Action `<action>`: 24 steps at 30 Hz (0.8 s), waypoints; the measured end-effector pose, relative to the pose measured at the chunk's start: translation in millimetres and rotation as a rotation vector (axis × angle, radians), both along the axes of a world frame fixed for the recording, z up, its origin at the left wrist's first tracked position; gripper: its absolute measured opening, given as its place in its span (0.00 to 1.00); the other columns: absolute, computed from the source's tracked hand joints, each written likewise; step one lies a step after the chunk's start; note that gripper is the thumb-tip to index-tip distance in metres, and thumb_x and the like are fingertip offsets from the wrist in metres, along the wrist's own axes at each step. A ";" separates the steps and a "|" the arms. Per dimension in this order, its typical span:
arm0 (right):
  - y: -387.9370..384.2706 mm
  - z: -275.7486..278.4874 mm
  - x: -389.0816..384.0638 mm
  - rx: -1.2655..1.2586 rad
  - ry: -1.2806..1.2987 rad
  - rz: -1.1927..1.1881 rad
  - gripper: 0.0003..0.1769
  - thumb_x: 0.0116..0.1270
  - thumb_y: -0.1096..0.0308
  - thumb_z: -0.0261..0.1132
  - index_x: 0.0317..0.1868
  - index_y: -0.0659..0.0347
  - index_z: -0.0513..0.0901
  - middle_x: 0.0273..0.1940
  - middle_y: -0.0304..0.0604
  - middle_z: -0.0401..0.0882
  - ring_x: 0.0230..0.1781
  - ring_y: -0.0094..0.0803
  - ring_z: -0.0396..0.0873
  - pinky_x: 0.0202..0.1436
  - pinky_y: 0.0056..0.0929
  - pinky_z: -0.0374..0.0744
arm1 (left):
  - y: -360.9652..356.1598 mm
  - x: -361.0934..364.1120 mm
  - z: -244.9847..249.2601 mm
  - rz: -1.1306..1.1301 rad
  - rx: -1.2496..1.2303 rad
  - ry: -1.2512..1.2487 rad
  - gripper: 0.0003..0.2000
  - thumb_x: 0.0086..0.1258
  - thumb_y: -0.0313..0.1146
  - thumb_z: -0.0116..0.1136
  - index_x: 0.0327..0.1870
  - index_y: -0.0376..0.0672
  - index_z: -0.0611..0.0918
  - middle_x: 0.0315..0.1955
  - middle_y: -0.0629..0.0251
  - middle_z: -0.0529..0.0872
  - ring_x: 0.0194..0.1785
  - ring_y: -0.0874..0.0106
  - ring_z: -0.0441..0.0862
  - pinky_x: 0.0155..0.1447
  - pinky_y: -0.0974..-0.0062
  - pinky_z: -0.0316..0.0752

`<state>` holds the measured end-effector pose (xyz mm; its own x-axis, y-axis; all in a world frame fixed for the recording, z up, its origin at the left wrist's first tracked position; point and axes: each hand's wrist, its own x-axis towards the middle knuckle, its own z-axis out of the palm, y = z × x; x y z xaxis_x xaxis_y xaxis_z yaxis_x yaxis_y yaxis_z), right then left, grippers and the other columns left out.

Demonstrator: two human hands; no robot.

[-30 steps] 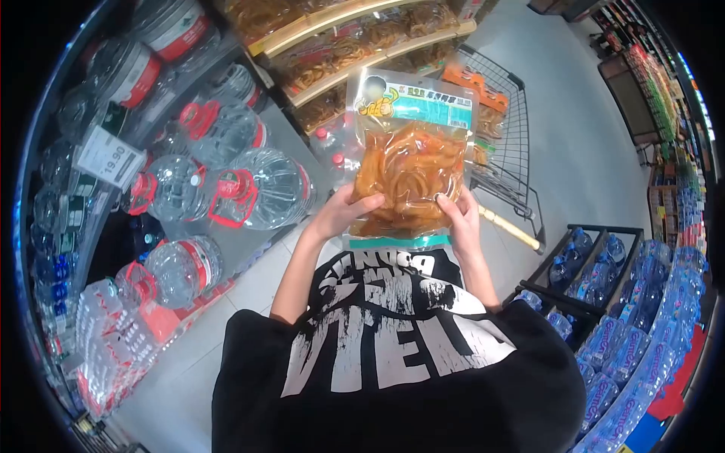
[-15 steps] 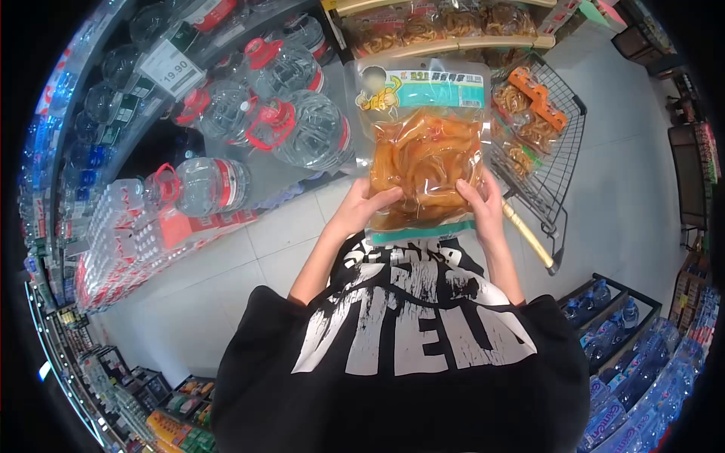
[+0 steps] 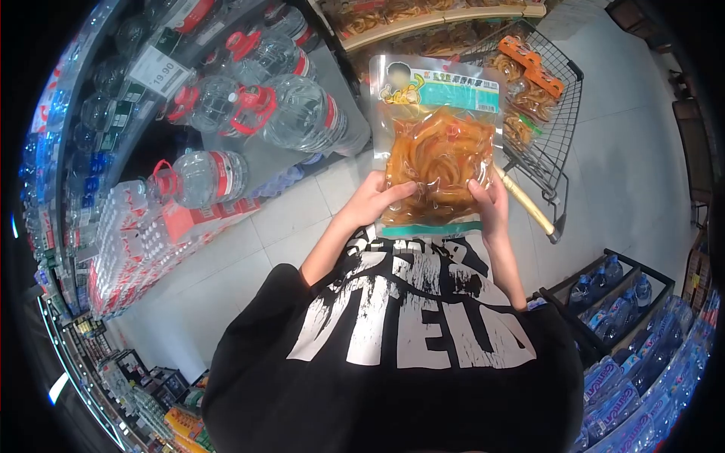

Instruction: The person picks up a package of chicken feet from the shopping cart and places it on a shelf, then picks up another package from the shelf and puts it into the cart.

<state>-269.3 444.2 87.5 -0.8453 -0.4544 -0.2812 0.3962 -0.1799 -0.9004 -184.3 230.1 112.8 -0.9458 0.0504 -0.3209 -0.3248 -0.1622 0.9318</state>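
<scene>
A clear vacuum-sealed pack of brown braised food (image 3: 440,151) is held upright in front of my chest. It has a white and teal printed label with a cartoon figure along its top. My left hand (image 3: 381,198) grips the lower left edge, thumb across the front. On the lower right edge my right hand (image 3: 491,200) does the same. The fingers behind the pack are hidden. Beyond it to the right stands a wire shopping cart (image 3: 563,136) with a yellow handle, carrying several similar food packs (image 3: 525,94) with orange tops.
Large water bottles with red caps (image 3: 291,113) stand on a grey shelf at the left, by a price tag (image 3: 160,69). Shrink-wrapped bottles (image 3: 124,253) are stacked below. A food shelf (image 3: 445,16) lies ahead. A black rack of blue water bottles (image 3: 604,294) is at the lower right.
The pack has shifted slightly right and tilted a little clockwise, with both hands still on it. The view has turned slightly, so the cart and shelves sit higher in the frame.
</scene>
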 end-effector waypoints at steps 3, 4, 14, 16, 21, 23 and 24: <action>-3.6 3.9 8.1 0.022 0.042 -0.048 0.25 0.63 0.71 0.60 0.60 0.66 0.67 0.54 0.43 0.73 0.53 0.28 0.72 0.58 0.27 0.68 | -4.1 -3.0 -10.6 -0.040 -0.017 0.057 0.15 0.68 0.36 0.53 0.45 0.32 0.78 0.35 0.66 0.83 0.39 0.79 0.77 0.46 0.78 0.72; -7.5 4.9 11.6 0.038 0.076 -0.075 0.24 0.63 0.71 0.60 0.59 0.65 0.67 0.53 0.44 0.74 0.53 0.27 0.72 0.58 0.26 0.68 | -7.1 -2.5 -13.2 -0.047 0.003 0.061 0.15 0.68 0.37 0.53 0.45 0.32 0.78 0.35 0.66 0.83 0.39 0.79 0.77 0.46 0.78 0.72; -73.3 5.4 35.9 0.093 0.119 -0.103 0.21 0.63 0.73 0.61 0.56 0.67 0.69 0.50 0.43 0.75 0.51 0.26 0.72 0.56 0.26 0.69 | -89.2 10.3 -25.4 -0.144 -0.060 -0.091 0.17 0.69 0.45 0.48 0.39 0.37 0.80 0.28 0.69 0.81 0.32 0.82 0.74 0.35 0.83 0.68; -95.1 7.9 40.3 0.157 0.169 -0.073 0.28 0.63 0.69 0.61 0.62 0.66 0.65 0.54 0.45 0.72 0.54 0.29 0.71 0.58 0.28 0.68 | -105.0 17.0 -22.3 -0.081 -0.008 -0.052 0.17 0.67 0.44 0.51 0.37 0.36 0.80 0.25 0.70 0.80 0.30 0.82 0.73 0.34 0.82 0.67; -127.7 -3.0 50.6 0.244 0.147 -0.009 0.25 0.64 0.69 0.60 0.61 0.66 0.67 0.54 0.44 0.73 0.53 0.27 0.72 0.57 0.26 0.68 | -133.9 35.5 -39.5 0.006 0.032 0.044 0.16 0.66 0.43 0.53 0.36 0.36 0.80 0.25 0.67 0.82 0.30 0.79 0.78 0.33 0.79 0.69; -132.5 -8.1 50.7 0.315 0.145 0.010 0.20 0.63 0.70 0.62 0.54 0.65 0.71 0.47 0.40 0.75 0.48 0.24 0.72 0.53 0.24 0.68 | -133.9 41.3 -59.1 0.017 -0.077 0.219 0.17 0.65 0.42 0.53 0.32 0.34 0.81 0.22 0.59 0.83 0.28 0.74 0.80 0.34 0.76 0.70; -134.7 -9.4 49.8 0.368 0.145 0.008 0.14 0.62 0.71 0.63 0.48 0.65 0.75 0.41 0.36 0.76 0.43 0.22 0.72 0.49 0.22 0.69 | -138.5 42.4 -52.7 0.027 -0.066 0.216 0.17 0.65 0.42 0.53 0.32 0.34 0.81 0.22 0.59 0.83 0.28 0.74 0.80 0.34 0.76 0.70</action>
